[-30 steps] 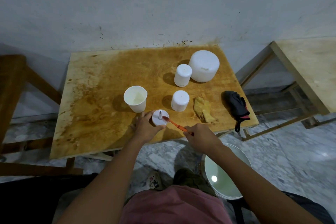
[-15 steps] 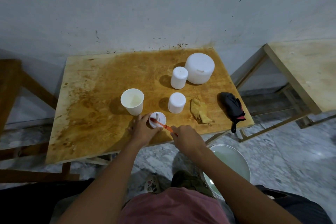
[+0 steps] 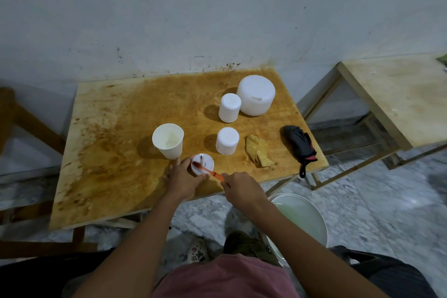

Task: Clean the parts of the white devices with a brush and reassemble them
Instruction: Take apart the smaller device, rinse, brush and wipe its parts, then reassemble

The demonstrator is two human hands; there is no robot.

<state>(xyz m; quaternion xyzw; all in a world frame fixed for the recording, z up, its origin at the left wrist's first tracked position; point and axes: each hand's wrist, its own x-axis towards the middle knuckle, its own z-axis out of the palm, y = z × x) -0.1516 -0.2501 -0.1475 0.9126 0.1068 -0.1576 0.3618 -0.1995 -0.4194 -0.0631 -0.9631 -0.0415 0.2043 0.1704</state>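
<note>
Head view. A stained wooden tabletop [image 3: 108, 152] stands against a grey wall.

Task items: a round white part [image 3: 208, 163] with a short upright post at its centre lies near the middle of the tabletop's near edge. The left hand [image 3: 185, 178] holds it from the near-left side, with the fingers curled against its rim and the thumb along its near side. The right hand [image 3: 243, 191], over the near edge just right of the part, pinches the handle of an orange brush [image 3: 210, 171] between curled fingers. The brush head rests on the part's upper face, left of the post.

Three closed white units stand in the right half. 1 small white cylinder [image 3: 227, 141] stands just beyond the part. A 2nd small white cylinder [image 3: 229, 107] is farther back. A large white cylinder [image 3: 256, 98] stands just beside it toward the far right corner; whether they touch cannot be told.

Other items: a white paper cup [image 3: 168, 141] stands upright just left of and beyond the part, close to the left hand's fingertips. A crumpled yellow cloth [image 3: 257, 152] lies right of the nearer small cylinder. A black bundle with red trim [image 3: 300, 144] lies at the right edge near the near right corner, its strap hanging over. On the floor below the right forearm stands a white bucket [image 3: 294, 195] holding pale liquid. A 2nd wooden table [image 3: 399, 99] stands to the right.
</note>
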